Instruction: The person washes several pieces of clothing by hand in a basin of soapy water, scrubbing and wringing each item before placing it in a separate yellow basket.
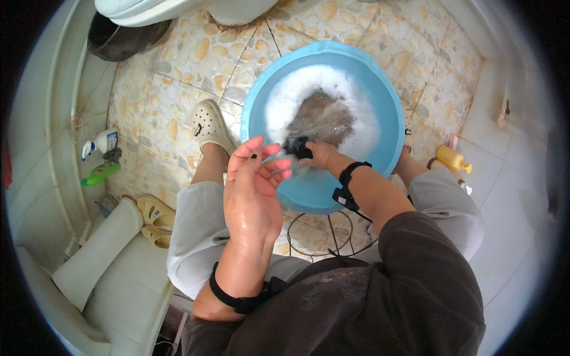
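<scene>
A light-blue plastic basin stands between my feet, holding greyish water ringed by white suds. My right hand reaches into it from the right and grips a wet black cloth at the water's surface. The rest of the cloth's extent is hidden by murky water. Raised over the basin's near left rim, my left hand is wet, palm turned up and fingers loosely curled apart, holding nothing. A small dark speck shows near its thumb tip. Black straps are around both my forearms.
Beige clogs are on my feet on pebble-patterned tiles. A black wire stand shows below the basin. Left are a spray bottle, green bottle, yellow slippers and white pedestal. A yellow pump bottle stands right.
</scene>
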The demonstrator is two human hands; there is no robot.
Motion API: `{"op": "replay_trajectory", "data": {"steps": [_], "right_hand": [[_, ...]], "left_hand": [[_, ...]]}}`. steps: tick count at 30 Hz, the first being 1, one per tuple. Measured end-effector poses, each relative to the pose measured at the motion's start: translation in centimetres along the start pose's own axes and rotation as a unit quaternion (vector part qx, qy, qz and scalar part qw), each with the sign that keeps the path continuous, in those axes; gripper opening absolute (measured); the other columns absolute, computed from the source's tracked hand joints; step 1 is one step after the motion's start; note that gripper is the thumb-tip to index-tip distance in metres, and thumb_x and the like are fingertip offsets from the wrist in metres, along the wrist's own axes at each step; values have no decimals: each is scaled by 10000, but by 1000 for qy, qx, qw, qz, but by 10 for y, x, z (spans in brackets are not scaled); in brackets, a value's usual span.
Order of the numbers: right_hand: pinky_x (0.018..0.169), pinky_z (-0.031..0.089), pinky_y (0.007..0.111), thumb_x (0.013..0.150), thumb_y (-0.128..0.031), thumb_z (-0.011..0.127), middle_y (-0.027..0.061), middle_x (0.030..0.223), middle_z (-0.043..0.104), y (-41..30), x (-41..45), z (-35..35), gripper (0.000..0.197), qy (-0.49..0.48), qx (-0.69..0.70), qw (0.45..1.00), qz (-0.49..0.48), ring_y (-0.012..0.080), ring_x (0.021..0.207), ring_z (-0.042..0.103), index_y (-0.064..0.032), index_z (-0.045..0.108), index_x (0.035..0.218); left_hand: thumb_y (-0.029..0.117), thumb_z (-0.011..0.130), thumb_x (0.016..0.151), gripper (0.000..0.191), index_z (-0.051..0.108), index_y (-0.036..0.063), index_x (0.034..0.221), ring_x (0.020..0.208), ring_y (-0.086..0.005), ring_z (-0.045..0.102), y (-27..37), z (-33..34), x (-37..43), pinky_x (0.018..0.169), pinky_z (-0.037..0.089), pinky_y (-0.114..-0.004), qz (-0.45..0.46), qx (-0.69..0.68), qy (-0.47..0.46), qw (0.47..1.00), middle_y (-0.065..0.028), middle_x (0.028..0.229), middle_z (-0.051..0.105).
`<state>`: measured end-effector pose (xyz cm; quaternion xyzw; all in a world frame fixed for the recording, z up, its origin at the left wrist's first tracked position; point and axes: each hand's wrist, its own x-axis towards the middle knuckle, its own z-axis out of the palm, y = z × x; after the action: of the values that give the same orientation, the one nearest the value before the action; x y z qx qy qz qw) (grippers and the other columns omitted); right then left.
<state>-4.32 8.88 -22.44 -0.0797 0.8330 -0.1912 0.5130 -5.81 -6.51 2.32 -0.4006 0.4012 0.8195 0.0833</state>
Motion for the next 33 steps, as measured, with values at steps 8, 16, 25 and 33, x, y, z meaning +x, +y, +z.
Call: {"op": "replay_trajectory", "data": {"steps": [8,16,25,33], "right_hand": [[672,426,372,803,-172,496,152,832,565,87,20,-62,179,496,278,814,119,317,770,541,-17,547,878],[901,337,323,790,-80,427,167,1187,409,27,18,-58,210,204,337,917,65,297,1052,429,-38,587,919],[939,290,406,782,-237,510,191,1230,348,11,3,57,492,-71,56,996,13,316,1105,360,-65,375,1222],[870,365,369,742,-19,466,176,1067,477,-6,-84,-54,263,295,227,928,-36,316,993,452,-50,494,1002]], "left_hand": [[120,423,811,206,453,39,998,727,-175,523,-1,-2,-3,672,413,-293,8,-1,0,1000,-100,890,522],[119,424,812,204,459,42,997,723,-174,525,2,-9,0,665,417,-286,23,-6,-3,1000,-98,893,522],[99,411,808,196,451,34,988,718,-177,525,-1,-1,-2,666,417,-291,2,10,-8,1000,-104,897,515],[250,433,812,408,341,28,1141,997,-289,425,-39,-6,17,794,384,-434,-43,101,-17,994,-157,1147,351]]}}
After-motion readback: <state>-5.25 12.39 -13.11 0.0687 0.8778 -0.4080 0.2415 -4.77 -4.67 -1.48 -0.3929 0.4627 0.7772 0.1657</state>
